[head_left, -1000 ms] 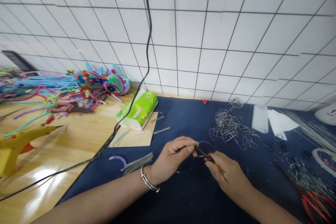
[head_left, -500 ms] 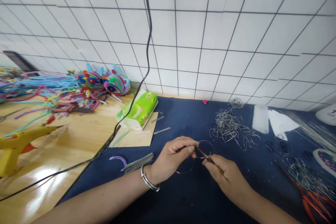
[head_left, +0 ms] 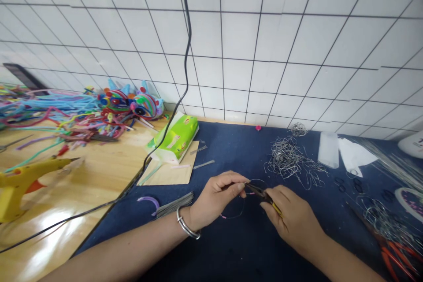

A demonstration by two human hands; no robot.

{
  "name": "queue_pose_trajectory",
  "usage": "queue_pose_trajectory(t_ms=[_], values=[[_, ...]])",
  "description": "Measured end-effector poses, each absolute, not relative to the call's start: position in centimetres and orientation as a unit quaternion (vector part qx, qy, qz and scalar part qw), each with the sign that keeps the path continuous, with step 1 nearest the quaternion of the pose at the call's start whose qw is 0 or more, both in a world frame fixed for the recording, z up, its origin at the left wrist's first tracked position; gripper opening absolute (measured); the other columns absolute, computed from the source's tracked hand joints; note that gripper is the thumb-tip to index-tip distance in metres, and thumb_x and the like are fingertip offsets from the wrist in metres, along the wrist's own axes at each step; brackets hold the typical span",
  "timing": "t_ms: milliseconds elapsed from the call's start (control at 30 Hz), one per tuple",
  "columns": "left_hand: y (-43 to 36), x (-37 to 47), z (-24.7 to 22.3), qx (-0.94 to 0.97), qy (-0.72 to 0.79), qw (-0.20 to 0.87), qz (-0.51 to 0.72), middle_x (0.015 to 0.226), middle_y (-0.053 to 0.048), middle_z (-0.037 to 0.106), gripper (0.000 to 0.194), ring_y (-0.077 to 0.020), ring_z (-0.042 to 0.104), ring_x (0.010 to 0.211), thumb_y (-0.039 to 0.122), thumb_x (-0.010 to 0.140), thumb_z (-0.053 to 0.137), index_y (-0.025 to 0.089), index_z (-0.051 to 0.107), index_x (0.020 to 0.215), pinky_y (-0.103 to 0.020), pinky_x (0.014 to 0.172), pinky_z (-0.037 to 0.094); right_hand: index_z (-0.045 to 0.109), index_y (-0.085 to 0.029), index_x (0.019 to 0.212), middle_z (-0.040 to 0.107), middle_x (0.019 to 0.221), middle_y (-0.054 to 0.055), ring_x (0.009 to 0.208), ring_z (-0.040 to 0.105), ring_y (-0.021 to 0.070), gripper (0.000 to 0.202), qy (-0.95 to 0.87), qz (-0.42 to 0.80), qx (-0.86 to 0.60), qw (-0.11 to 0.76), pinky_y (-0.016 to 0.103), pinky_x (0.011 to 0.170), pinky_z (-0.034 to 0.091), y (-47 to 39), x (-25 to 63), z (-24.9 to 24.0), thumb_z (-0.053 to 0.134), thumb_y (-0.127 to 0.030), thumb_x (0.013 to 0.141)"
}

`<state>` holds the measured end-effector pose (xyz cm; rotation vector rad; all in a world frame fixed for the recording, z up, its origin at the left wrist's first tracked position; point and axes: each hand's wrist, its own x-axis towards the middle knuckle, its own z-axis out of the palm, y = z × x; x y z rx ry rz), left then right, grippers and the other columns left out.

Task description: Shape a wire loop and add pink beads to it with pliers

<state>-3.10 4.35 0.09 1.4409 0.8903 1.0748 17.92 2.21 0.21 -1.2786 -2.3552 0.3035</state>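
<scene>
My left hand (head_left: 220, 196), with a silver bangle at the wrist, pinches a thin wire (head_left: 238, 216) between thumb and fingers. The wire curves in loops below and right of the fingertips and carries small pink beads (head_left: 224, 217). My right hand (head_left: 291, 213) is closed round pliers (head_left: 261, 193) with dark jaws and a yellow handle. The jaw tips reach the wire at my left fingertips. Whether the jaws grip the wire is too small to tell.
Tangled wires (head_left: 286, 158) lie behind my right hand on the blue mat (head_left: 231, 141). Orange-handled pliers (head_left: 390, 251) are at the lower right. Left are a green tissue pack (head_left: 181, 136), a yellow glue gun (head_left: 23, 180) and a black cable (head_left: 187, 61) crossing the view.
My right hand has shifted slightly right and turned, showing the pliers' jaws and yellow handle more broadly. My left hand has barely moved and still pinches the wire.
</scene>
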Motion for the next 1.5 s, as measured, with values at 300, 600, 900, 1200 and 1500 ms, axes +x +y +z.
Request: queue_pose_trajectory(t_ms=[300,600,900,1200,1500], values=[[4.5,-3.0,-0.2,0.562,0.390,0.574,0.451,0.073,-0.002,0.060,0.017,-0.0111,0.055,0.071,0.026,0.085,0.051,0.014,0.061,0.091,-0.027,0.073,0.041,0.052,-0.017,0.098,0.054,0.085,0.006,0.078,0.052,0.0156,0.018,-0.789,0.110,-0.513,0.320,0.029,0.070,0.044,3.9,19.4,-0.3,0.042,-0.028,0.087],[4.3,-2.8,-0.4,0.528,0.372,0.622,0.443,0.068,-0.002,0.060,0.017,-0.0099,0.054,0.065,0.026,0.084,0.053,0.012,0.060,0.089,-0.025,0.068,0.041,0.053,-0.015,0.098,0.052,0.089,0.007,0.083,0.049,0.0170,0.017,-0.854,0.089,-0.437,0.268,0.032,0.076,0.042,3.6,18.8,-1.1,0.046,-0.023,0.085],[4.4,-2.8,-0.6,0.538,0.386,0.614,0.429,0.067,-0.001,0.061,0.017,-0.0101,0.054,0.065,0.028,0.083,0.054,0.013,0.059,0.089,-0.025,0.067,0.040,0.055,-0.015,0.094,0.053,0.086,0.007,0.079,0.049,0.0175,0.017,-0.861,0.057,-0.446,0.238,0.032,0.071,0.042,2.9,18.4,-1.0,0.045,-0.026,0.085],[4.2,-2.8,-0.3,0.553,0.392,0.603,0.420,0.068,-0.002,0.062,0.019,-0.0109,0.055,0.065,0.028,0.083,0.054,0.012,0.060,0.089,-0.026,0.068,0.041,0.056,-0.015,0.093,0.052,0.082,0.006,0.076,0.049,0.0167,0.018,-0.859,0.044,-0.456,0.230,0.031,0.068,0.041,2.7,18.2,-0.8,0.043,-0.026,0.086],[4.3,-3.0,0.1,0.628,0.435,0.521,0.380,0.066,-0.001,0.059,0.018,-0.0116,0.055,0.064,0.027,0.084,0.050,0.013,0.061,0.084,-0.026,0.067,0.041,0.057,-0.015,0.091,0.052,0.079,0.006,0.073,0.049,0.0154,0.016,-0.871,-0.009,-0.442,0.216,0.029,0.066,0.041,2.5,18.4,-0.6,0.045,-0.024,0.085]])
